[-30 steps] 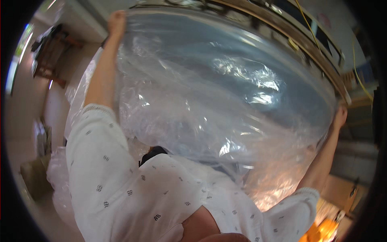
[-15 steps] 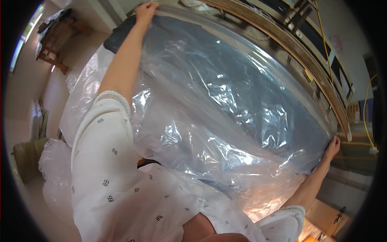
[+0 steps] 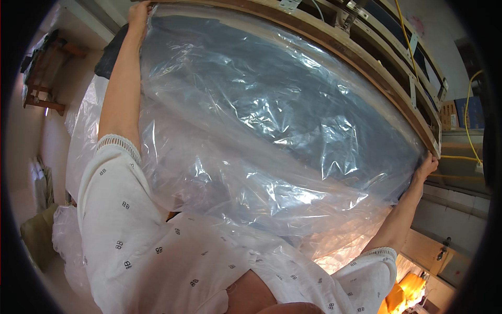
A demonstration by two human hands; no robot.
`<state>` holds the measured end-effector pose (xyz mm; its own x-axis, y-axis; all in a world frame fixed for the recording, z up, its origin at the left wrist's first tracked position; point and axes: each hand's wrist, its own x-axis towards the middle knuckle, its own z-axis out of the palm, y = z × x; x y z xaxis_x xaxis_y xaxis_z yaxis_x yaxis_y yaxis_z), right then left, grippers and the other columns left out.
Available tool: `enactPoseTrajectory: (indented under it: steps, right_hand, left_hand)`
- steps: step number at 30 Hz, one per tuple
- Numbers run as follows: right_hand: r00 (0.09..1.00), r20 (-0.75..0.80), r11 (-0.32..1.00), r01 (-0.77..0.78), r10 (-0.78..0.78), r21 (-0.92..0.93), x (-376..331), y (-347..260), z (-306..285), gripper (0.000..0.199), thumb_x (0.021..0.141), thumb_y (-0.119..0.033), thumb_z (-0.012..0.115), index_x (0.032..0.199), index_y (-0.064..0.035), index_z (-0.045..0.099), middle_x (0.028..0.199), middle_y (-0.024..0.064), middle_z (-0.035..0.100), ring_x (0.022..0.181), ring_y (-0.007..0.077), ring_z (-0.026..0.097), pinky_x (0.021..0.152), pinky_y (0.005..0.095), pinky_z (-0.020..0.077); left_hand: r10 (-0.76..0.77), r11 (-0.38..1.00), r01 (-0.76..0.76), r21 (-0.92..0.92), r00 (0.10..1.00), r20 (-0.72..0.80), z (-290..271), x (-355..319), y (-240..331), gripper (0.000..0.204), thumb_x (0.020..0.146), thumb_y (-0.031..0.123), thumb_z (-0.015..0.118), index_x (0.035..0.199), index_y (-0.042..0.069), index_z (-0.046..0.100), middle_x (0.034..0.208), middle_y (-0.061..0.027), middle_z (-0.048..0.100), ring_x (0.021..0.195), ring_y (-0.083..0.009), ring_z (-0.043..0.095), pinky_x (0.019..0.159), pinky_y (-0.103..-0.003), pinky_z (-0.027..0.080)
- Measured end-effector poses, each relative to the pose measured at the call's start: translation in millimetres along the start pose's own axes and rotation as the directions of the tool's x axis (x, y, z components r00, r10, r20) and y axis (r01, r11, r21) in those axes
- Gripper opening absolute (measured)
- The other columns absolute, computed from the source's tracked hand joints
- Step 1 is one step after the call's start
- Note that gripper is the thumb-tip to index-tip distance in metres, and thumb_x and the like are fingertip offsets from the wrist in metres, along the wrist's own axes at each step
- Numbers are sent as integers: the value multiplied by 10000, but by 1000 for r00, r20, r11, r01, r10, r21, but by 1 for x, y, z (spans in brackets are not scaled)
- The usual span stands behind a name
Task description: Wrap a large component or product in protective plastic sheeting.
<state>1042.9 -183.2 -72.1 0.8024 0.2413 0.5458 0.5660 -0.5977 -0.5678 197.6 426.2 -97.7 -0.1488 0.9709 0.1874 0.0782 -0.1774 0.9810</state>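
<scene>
Stretched between my hands is a wide, wrinkled clear plastic sheet [image 3: 209, 141], with a dark blue-grey layer [image 3: 209, 49] showing through its far part. My left hand [image 3: 140, 13] is closed on the sheet's far left corner. Far to the right, my right hand [image 3: 428, 164] pinches the opposite corner, fingers partly hidden. The sheet's far edge lies along a curved-looking wooden rail [image 3: 355, 55], and both hands are at or beside the rail's ends. Closer to me, the plastic hangs in loose folds against my white top.
Behind the rail stands a wooden frame with metal brackets [image 3: 413, 91]. A yellow cord [image 3: 467, 120] hangs at the right. An orange item [image 3: 408, 293] lies lower right, and bunched clear plastic [image 3: 68, 235] sits lower left. A wooden bench [image 3: 47, 97] stands far left.
Both hands have moved away from me and leftward in view, carrying the sheet. Its far edge now meets the wooden rail, covering the gap that showed between them.
</scene>
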Motion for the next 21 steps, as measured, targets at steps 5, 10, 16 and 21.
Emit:
enactPoseTrajectory:
  steps: [5,10,16,21]
  right_hand:
    - [1000,4,949,-24,24,316,-5,-17,-3,431,859,-273,499,934,139,599,875,195,620,798,261,538,769,370,405]
    - [1000,19,974,-6,2,225,0,-22,3,466,887,-295,424,985,127,596,947,233,629,823,290,563,782,380,413]
    - [993,115,1000,-15,14,1,7,8,-12,518,917,-382,395,952,90,606,963,232,625,883,335,572,789,391,412]
    - [789,580,972,92,-203,215,-33,-45,-55,382,918,-309,493,1070,33,567,1000,80,583,904,184,508,829,303,389]
  left_hand:
    - [-53,958,-1,-287,982,-179,25,-35,24,166,833,91,486,881,-65,514,840,-172,579,734,-244,601,658,-320,520]
    - [111,993,-120,1,916,-386,6,-45,39,184,805,103,482,885,-46,556,851,-158,584,758,-213,609,614,-278,487]
    - [42,599,100,794,987,-156,38,-62,36,585,870,551,240,1052,186,660,1033,-146,635,1076,-348,518,876,-596,282]
    - [233,964,-213,157,965,-118,-8,-87,56,319,893,344,463,842,56,590,801,-35,601,583,-131,501,534,-257,378]
